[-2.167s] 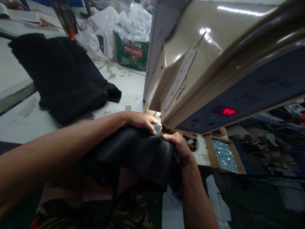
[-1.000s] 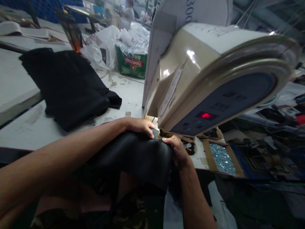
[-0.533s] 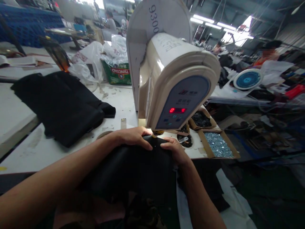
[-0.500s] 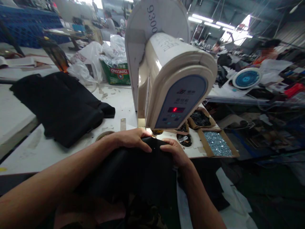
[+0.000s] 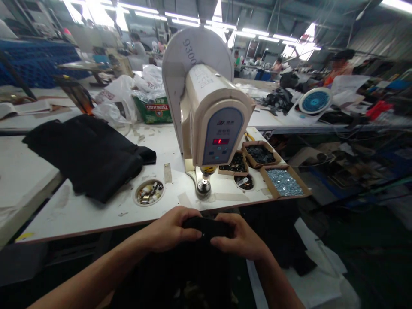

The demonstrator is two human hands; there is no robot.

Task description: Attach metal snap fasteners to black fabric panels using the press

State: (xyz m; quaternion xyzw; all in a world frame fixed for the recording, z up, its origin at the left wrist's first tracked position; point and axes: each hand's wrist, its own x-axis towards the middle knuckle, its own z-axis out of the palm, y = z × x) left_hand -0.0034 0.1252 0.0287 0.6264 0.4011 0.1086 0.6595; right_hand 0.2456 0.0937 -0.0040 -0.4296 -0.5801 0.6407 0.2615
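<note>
Both hands hold the top edge of a black garment point(image 5: 206, 257) in front of the table, below its near edge. My left hand point(image 5: 170, 229) grips the left part of that edge with fingers curled over it. My right hand point(image 5: 240, 236) pinches the right part. A cream press machine point(image 5: 209, 116) with a red display stands on the white table point(image 5: 96, 210) just beyond the hands. Its round metal die point(image 5: 204, 187) is bare.
A pile of black fabric point(image 5: 86, 154) lies at the table's left. A round recess with small metal parts point(image 5: 149, 192) sits left of the die. Cardboard trays of studs point(image 5: 283, 182) and dark parts point(image 5: 259, 153) stand to the right. Other people work at tables behind.
Both hands have pulled the black garment back out from under the machine head, off the table towards my lap. The view has risen, and the die now shows bare.
</note>
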